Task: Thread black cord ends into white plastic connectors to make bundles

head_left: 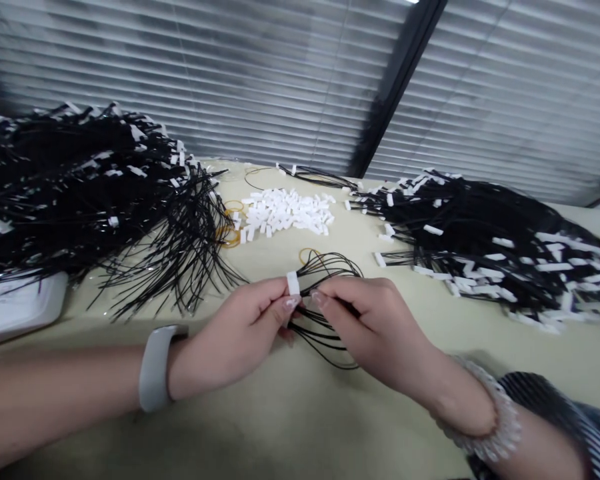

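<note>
Between thumb and fingers, my left hand [253, 327] grips a white plastic connector [293, 284], its long side turned upright. Several thin black wires [325, 328] run out of its right side and loop away under my other hand. My right hand [373, 317] is closed in a pinch on a black wire close to the connector; the wire's tip is hidden by the fingers. Just behind the hands lies a small pile of loose white connectors [287, 212]. A yellow rubber band [310, 255] rests on the table beyond the wires.
A large heap of black wires [80, 193] with white ends covers the left side, beside a white tray [25, 307]. Bundles of wired connectors [480, 213] lie at the right. More rubber bands [227, 235] are near the loose pile. Window blinds [260, 73] stand behind the table [280, 420].
</note>
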Tool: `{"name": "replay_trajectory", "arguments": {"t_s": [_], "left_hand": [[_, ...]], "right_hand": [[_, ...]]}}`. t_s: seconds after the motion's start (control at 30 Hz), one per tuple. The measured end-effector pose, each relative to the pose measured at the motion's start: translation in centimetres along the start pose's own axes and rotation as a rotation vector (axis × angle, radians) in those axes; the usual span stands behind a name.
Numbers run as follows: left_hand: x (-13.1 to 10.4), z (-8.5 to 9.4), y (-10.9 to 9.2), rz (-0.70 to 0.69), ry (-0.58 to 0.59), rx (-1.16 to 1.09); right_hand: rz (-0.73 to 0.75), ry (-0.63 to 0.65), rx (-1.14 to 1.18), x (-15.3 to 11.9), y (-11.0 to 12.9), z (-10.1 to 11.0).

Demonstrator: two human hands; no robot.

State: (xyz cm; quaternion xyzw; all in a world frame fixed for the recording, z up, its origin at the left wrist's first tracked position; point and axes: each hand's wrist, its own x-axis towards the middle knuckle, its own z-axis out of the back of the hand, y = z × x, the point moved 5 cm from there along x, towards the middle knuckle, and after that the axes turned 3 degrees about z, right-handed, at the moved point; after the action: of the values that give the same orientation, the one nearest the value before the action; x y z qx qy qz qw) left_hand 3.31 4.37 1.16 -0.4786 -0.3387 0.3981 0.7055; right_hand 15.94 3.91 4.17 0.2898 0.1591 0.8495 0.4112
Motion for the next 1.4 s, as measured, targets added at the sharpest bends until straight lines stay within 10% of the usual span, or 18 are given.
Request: {"name": "replay_trajectory", "arguments": {"t_s": [0.77,1.4], "left_hand": [[-0.3,-0.2,0.1,-0.034,0.035,0.115],[0.2,-0.1,0.8,0.064,0.065,-0.076]], "right_hand": [[0.316,-0.074,-0.213,-1.0,1.1,-0.9],[0.121,-0.083,-0.152,-0.3,0.4,1.3]]}}
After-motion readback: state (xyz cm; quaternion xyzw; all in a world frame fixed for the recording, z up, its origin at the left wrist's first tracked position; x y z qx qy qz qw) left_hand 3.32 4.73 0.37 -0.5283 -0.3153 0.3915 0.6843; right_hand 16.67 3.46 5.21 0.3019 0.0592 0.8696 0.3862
